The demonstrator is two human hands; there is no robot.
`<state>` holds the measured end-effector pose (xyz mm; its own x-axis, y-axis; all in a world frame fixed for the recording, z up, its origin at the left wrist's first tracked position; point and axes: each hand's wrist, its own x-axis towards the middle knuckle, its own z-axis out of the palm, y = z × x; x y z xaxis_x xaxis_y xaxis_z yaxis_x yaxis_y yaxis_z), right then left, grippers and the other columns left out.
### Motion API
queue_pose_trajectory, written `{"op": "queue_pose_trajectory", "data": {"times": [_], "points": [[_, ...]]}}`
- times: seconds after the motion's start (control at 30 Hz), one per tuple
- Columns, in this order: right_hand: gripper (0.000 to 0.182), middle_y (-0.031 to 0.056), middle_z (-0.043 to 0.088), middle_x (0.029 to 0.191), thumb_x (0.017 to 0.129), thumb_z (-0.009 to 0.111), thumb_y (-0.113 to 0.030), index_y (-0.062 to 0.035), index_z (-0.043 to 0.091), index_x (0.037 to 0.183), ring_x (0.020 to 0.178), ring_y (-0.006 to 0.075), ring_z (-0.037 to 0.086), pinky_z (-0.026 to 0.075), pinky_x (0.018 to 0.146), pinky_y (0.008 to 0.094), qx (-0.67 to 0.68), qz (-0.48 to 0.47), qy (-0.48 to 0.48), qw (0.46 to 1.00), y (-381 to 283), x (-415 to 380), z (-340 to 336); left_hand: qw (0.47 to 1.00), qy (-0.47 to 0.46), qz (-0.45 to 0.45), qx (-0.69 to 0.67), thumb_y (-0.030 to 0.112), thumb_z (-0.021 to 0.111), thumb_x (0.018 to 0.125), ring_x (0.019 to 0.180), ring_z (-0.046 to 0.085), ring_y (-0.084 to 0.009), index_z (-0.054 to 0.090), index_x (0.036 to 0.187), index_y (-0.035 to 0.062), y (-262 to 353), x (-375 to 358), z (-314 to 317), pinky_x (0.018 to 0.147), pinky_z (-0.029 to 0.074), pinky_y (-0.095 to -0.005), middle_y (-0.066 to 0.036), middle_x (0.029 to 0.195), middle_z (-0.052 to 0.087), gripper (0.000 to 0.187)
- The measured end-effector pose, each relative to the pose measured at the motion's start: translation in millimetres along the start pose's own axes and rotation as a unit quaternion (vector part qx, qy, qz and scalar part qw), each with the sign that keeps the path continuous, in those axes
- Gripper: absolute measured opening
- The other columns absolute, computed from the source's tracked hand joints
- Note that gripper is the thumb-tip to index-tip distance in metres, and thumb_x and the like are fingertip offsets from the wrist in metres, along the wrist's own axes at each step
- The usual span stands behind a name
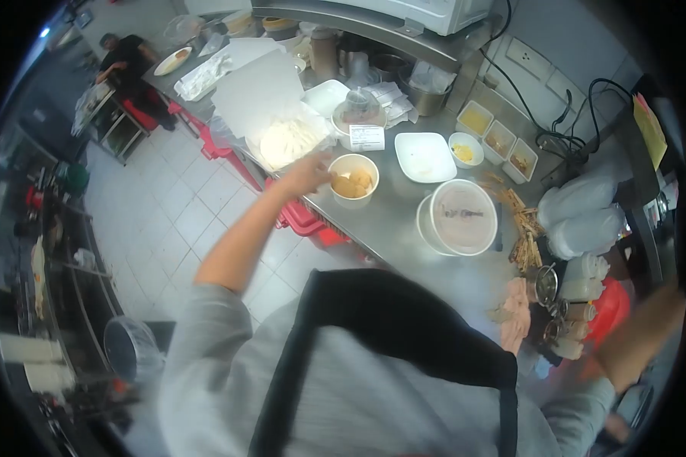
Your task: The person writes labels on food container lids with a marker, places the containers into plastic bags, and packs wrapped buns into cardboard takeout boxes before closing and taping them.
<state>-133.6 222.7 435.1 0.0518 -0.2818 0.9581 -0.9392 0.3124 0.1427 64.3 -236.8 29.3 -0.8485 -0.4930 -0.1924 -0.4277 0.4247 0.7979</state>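
Note:
My left hand (310,174) is at the left rim of a white paper bowl (353,202), its fingers apart and slightly blurred; nothing shows between them. Several round golden-brown pieces (352,183) lie inside that bowl. Beyond the hand, a pile of pale, shredded-looking food (286,142) rests in white paper. My right arm reaches out to the far right, blurred, and its hand is lost past the dark edge of the view. A round white tub with a translucent lid (463,217) stands on the steel counter between my arms.
A square white dish (425,158) and a small bowl of yellow bits (465,150) sit behind the tub. Rectangular containers (498,141) line the wall. Wooden sticks (524,228) and bottles (583,278) are at right. Another person (126,72) stands in the back left.

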Motion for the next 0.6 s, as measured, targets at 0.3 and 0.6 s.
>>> {"op": "queue_pose_trajectory", "data": {"times": [0.3, 0.6], "points": [[0.045, 0.0025, 0.043, 0.061, 0.052, 0.081, -0.042, -0.0119, 0.048, 0.062, 0.058, 0.0223, 0.045, 0.035, 0.054, 0.0323, 0.203, 0.038, -0.142, 0.968, -239, -263, 336, 0.959, 0.054, 0.116, -0.252, 0.008, 0.059, 0.082, 0.087, 0.058, -0.0165, 0.047, 0.126, 0.0100, -46, 11, 5, 0.068, 0.050, -0.0276, -0.010, 0.112, 0.053, 0.046], [0.029, 0.0091, 0.053, 0.084, 0.067, 0.072, -0.031, -0.0101, 0.058, 0.081, 0.083, 0.0285, 0.050, 0.037, 0.075, 0.0379, 0.168, 0.085, -0.254, 0.949, -259, -303, 328, 0.925, -0.063, 0.373, -0.032, 0.021, 0.073, 0.069, 0.128, 0.032, -0.0312, 0.034, 0.137, 0.0161, -9, -9, -33, 0.101, 0.032, -0.0462, -0.015, 0.132, 0.038, 0.079]]}}
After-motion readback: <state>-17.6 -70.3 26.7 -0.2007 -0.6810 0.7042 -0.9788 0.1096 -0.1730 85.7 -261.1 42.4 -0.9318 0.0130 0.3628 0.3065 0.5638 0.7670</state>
